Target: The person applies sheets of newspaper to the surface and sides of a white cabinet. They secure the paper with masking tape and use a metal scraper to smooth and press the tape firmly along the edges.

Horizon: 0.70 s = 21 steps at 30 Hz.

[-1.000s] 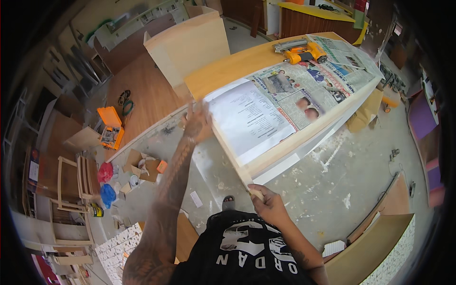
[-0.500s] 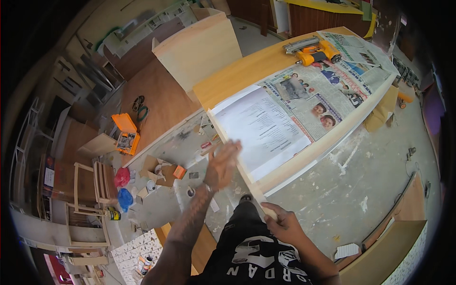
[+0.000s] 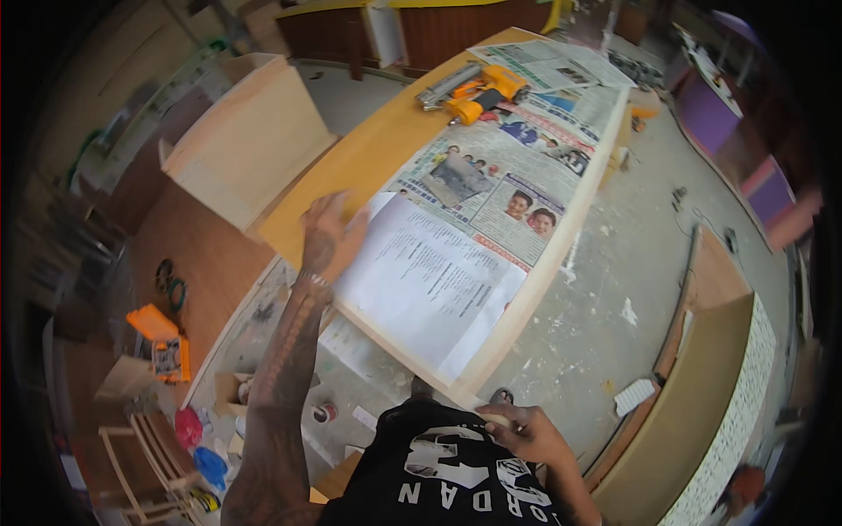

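Note:
A long panel (image 3: 307,203) lies in front of me, its left part yellowish wood and its right part covered by newspaper (image 3: 456,180). White printed sheets (image 3: 412,289) lie on its near end, inside a pale wooden edge (image 3: 399,351). My left hand (image 3: 331,232), slightly blurred, is open over the panel's left side, beside the sheets' far left corner. Fingers closed, my right hand (image 3: 531,434) grips a small pale rounded piece (image 3: 494,419) just off the panel's near corner. Its kind is unclear.
A yellow and black nail gun (image 3: 478,92) rests on the far part of the panel. An open-topped wooden box (image 3: 250,140) stands behind it to the left. An orange case (image 3: 167,351) sits at the lower left. A long board piece (image 3: 702,394) stands on the right.
My left hand has moved from the panel's near edge forward to its left side. The right hand still holds the pale piece. The view has turned to the right.

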Available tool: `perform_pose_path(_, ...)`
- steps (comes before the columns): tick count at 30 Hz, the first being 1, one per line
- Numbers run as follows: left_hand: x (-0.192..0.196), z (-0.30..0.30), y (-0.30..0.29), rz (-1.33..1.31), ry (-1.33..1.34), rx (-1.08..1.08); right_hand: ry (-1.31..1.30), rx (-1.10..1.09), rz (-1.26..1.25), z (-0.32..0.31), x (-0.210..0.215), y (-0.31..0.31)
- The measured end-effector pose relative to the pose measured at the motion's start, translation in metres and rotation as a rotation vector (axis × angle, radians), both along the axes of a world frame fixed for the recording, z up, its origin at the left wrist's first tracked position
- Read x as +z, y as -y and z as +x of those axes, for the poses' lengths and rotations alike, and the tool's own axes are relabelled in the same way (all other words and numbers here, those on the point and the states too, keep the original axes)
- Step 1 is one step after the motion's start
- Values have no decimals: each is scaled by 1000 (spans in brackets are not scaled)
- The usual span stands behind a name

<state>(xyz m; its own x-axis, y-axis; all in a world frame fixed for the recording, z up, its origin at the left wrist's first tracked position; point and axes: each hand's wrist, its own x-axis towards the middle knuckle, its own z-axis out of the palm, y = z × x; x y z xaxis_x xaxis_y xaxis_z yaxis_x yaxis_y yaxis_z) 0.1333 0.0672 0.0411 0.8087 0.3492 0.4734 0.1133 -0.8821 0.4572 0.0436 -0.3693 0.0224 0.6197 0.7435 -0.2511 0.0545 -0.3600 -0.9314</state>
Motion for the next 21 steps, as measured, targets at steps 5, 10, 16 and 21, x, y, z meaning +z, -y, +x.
perform_pose_path(5,19,104,60,43,-366,-83,42,-222,-25,-21,7,-18)
perform_pose_path(10,23,146,72,184,-669,-70,188,-388,2,-42,2,-26)
perform_pose_path(16,25,133,59,-310,-335,-521,146,-529,-29,-57,4,-22)
perform_pose_path(21,36,25,73,-1208,-554,-832,98,-561,22,-58,6,-19)
